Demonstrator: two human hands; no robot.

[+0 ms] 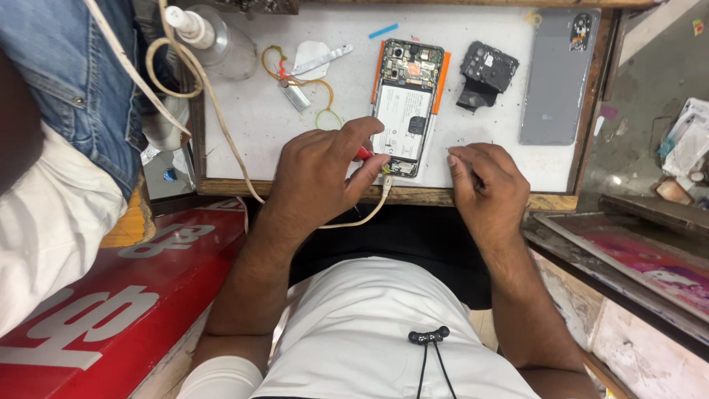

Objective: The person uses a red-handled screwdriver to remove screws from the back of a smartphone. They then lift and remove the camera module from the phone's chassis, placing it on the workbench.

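The left hand [317, 174] pinches a red-handled tool [364, 154] between thumb and forefinger, fingers closed tight around it so the tip can be steered finely. The tip meets the bottom edge of the opened phone [408, 103], which lies face down just beyond the fingertips with its battery and circuit board exposed. A cream cable [221, 133] runs under that hand and ends at the phone's lower end, right below the thumb, probably plugged in there, though the joint is too small to be sure.

The right hand [484, 185] rests on the white mat [251, 118] just beside the phone's lower right corner, fingers curled nearly shut. A thin dark thing seems to lie under them; whether it is gripped I cannot tell. The hand looks braced near the wooden edge [550, 201] for steadiness.

Beyond the right fingers, well apart, lie a black cover piece [487, 70] and the grey back panel [557, 81], set aside out of reach of the work. Beyond the left fingers sit metal tweezers [325, 59], a looped orange wire [317, 92] and a clear bottle [218, 41], kept within easy reach.
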